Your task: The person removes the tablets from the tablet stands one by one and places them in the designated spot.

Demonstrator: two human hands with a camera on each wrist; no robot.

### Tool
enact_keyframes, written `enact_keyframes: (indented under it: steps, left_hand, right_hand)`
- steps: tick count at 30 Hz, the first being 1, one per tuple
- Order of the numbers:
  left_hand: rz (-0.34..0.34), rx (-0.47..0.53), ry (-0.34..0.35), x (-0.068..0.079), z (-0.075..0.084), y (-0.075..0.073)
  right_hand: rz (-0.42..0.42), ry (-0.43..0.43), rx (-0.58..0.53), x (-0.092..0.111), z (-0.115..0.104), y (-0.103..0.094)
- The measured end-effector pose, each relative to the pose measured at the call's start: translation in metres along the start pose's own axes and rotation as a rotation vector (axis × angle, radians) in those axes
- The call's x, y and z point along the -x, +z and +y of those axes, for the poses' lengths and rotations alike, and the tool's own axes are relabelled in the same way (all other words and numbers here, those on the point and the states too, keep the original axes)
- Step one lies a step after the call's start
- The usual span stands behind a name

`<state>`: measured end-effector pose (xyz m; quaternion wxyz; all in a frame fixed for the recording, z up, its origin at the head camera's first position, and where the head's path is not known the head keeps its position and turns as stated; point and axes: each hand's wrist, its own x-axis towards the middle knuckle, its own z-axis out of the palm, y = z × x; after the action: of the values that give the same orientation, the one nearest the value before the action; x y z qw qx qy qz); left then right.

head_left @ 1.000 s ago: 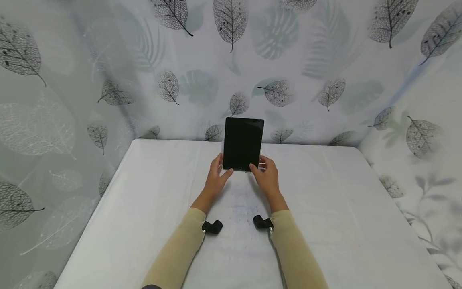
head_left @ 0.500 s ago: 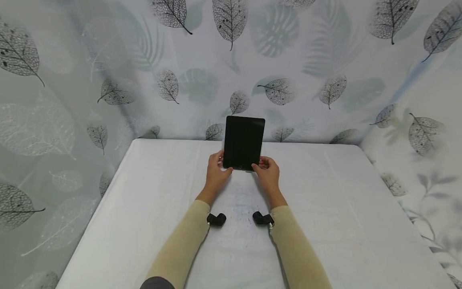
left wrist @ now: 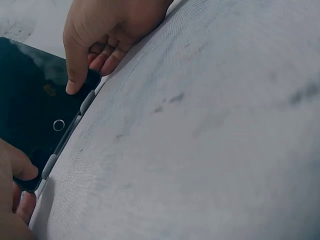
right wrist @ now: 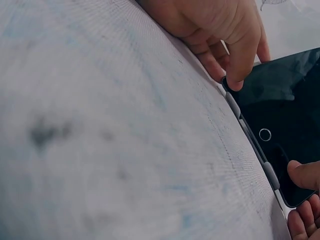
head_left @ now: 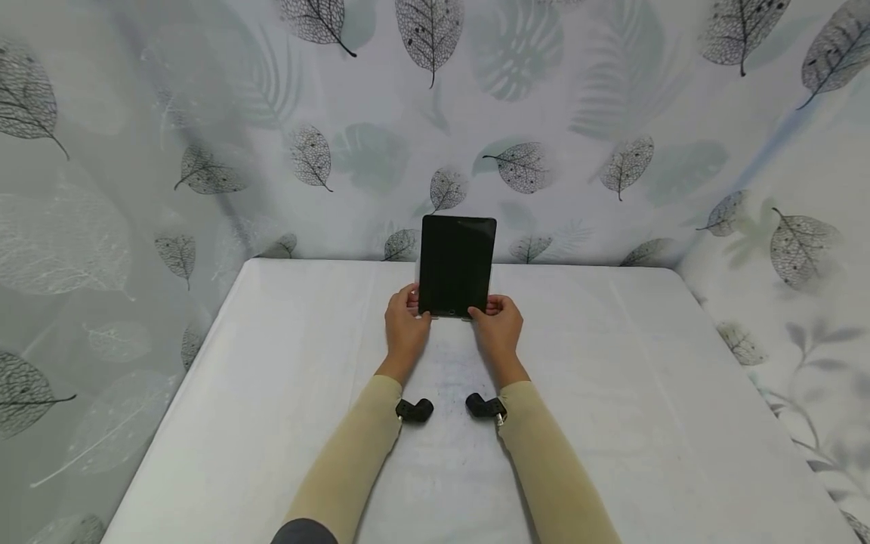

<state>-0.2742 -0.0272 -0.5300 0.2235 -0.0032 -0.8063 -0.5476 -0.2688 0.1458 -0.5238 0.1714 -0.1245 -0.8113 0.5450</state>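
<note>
Left hand point(head_left: 406, 323), right hand point(head_left: 499, 329), both pinching black tablet point(head_left: 458, 264), lower edge against grey tabs point(right wrist: 271, 175)

Looks glossy and glass-smooth across the tablet screen point(head_left: 457, 264) — like matt plastic at the grey tabs point(right wrist: 233, 105), like dull cloth over the table point(head_left: 292, 378) and sleeves point(head_left: 347, 461).

Khaki sleeves point(head_left: 350, 455) — black wrist cameras point(head_left: 416, 411)

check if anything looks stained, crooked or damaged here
The white table cover stands out: dark smudges and faint bluish marks on the near side of the tablet look like stains on an otherwise pale surface. The tablet, held by the left hand and right hand, shows no clear damage.
</note>
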Motion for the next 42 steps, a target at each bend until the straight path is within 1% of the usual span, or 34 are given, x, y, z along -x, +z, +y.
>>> enact_keyframes:
  steps: [5, 12, 15, 23, 26, 30, 33, 36, 39, 42]
  left_hand:
    - [0.009, 0.009, -0.003, -0.0001, 0.0017, -0.0004]
    - [-0.017, 0.036, -0.015, 0.0015, 0.0013, -0.0004]
    - [-0.03, 0.038, -0.006, 0.0024, 0.001, -0.0014]
    - [-0.031, 0.027, 0.049, 0.0004, -0.001, -0.0025]
    - [-0.036, 0.036, 0.05, -0.0001, -0.0009, -0.0029]
    - [-0.06, 0.05, 0.038, -0.0003, -0.0014, -0.0029]
    - [-0.08, 0.038, 0.04, 0.0003, -0.0026, -0.0028]
    - [-0.083, 0.014, 0.068, 0.0012, -0.0038, -0.0035]
    - [-0.077, 0.002, 0.111, 0.0022, -0.0052, -0.0048]
    - [-0.08, 0.02, 0.139, 0.0029, -0.0057, -0.0068]
  right_hand:
    - [0.008, -0.002, -0.009, 0.0003, -0.0022, -0.0002]
    - [0.014, 0.009, 0.004, 0.0006, -0.0005, -0.0011]
    - [0.012, 0.01, 0.005, 0.0009, -0.0005, -0.0009]
    - [0.006, 0.0, 0.021, -0.0001, -0.0004, 0.0003]
    - [-0.002, 0.006, 0.019, 0.0004, -0.0009, -0.0005]
    - [-0.005, 0.0, 0.009, 0.0014, -0.0018, -0.0023]
    - [-0.012, -0.004, -0.007, 0.0024, -0.0022, -0.0038]
    - [-0.021, 0.0, -0.03, 0.0033, -0.0017, -0.0046]
    - [-0.02, 0.0, -0.047, 0.0035, -0.0006, -0.0042]
    - [-0.02, 0.002, -0.067, 0.0036, 0.0008, -0.0029]
